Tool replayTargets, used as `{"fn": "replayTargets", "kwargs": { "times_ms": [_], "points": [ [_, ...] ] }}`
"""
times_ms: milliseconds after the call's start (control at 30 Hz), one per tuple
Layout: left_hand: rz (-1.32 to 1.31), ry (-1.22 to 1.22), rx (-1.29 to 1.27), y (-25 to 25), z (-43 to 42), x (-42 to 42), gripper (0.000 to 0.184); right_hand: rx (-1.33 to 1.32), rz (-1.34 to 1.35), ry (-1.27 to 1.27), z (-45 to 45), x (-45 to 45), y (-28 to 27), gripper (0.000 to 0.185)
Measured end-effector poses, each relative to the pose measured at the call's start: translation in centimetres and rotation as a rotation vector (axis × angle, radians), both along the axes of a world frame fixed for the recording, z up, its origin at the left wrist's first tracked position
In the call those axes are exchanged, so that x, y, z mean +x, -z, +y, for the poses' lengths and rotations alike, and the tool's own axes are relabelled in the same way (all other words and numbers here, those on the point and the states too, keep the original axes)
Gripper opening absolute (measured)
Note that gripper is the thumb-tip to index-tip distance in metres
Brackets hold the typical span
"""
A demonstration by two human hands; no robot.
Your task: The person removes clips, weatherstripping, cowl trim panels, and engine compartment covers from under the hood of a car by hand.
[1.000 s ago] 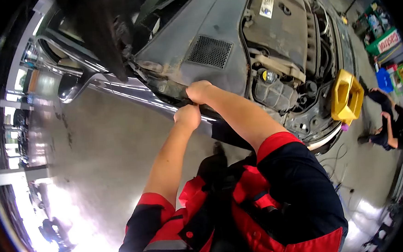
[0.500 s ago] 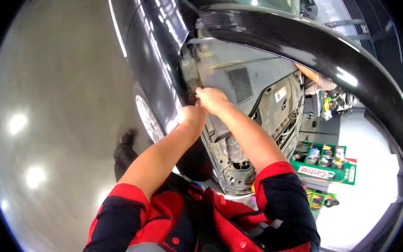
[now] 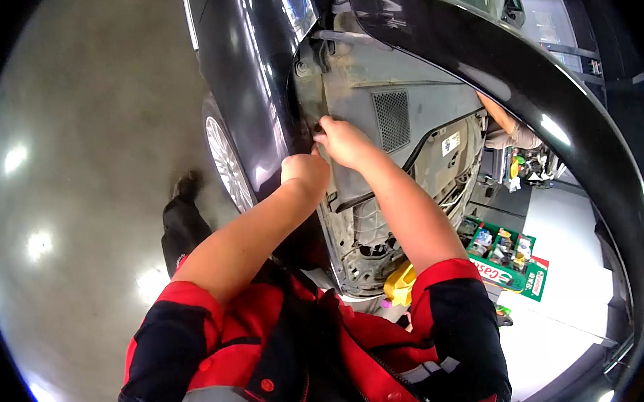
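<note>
Both bare hands work at the inner edge of the glossy black fender [image 3: 244, 80], beside the grey plastic panel [image 3: 351, 79] with its mesh grille [image 3: 392, 121]. My left hand [image 3: 305, 171] is closed, its fingertips at the fender's edge; what it grips is hidden. Just above and to the right, my right hand [image 3: 342, 142] has thumb and fingers pinched together near a small dark spot in the gap. I cannot make out what is between them. The hands are close to each other.
The raised black hood [image 3: 467, 41] arcs over the right side. Another person's arm [image 3: 497, 113] reaches in beneath it. A yellow jug [image 3: 401, 283] stands near the car's front, left of a green tray [image 3: 533, 280] of bottles. The wheel [image 3: 227, 162] is at left.
The view has swung round since a second ago, bringing the hood and wheel into sight. Both hands stay at the fender edge; between the last two frames they shift only slightly.
</note>
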State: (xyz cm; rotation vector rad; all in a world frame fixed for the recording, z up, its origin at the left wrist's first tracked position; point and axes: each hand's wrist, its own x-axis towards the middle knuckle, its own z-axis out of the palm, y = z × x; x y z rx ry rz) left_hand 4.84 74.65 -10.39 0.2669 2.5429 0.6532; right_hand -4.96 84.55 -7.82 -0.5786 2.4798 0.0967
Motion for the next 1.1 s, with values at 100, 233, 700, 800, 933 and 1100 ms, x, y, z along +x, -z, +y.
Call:
{"fn": "replayTargets", "kwargs": {
  "times_ms": [100, 233, 700, 800, 933, 1100],
  "points": [
    [0.012, 0.016, -0.018, 0.1, -0.2, -0.5, 0.069, -0.054, 0.007, -0.045, 0.7, -1.0, -0.3, 0.023],
    [-0.028, 0.041, -0.042, -0.8, -0.4, -0.2, 0.075, -0.078, 0.005, -0.024, -0.2, -1.0, -0.4, 0.025],
    [-0.003, 0.036, -0.054, 0.6, 1.5, -0.6, 0.035, -0.016, 0.046, 0.069, -0.4, 0.9, -0.7, 0.019],
    [-0.001, 0.021, -0.057, -0.5, 0.9, -0.5, 0.047, -0.117, 0.072, -0.065, 1.5, 1.6, -0.8, 0.033],
    [-0.065, 0.018, -0.027, -1.0, 0.8, -0.5, 0.061, -0.152, 0.085, -0.183, 2.9, 2.0, -0.3, 0.049],
    [-0.087, 0.019, -0.007, -0.5, 0.7, -0.6, 0.068, -0.036, 0.085, -0.280, 2.4, 1.9, 0.0, 0.051]
  ]
}}
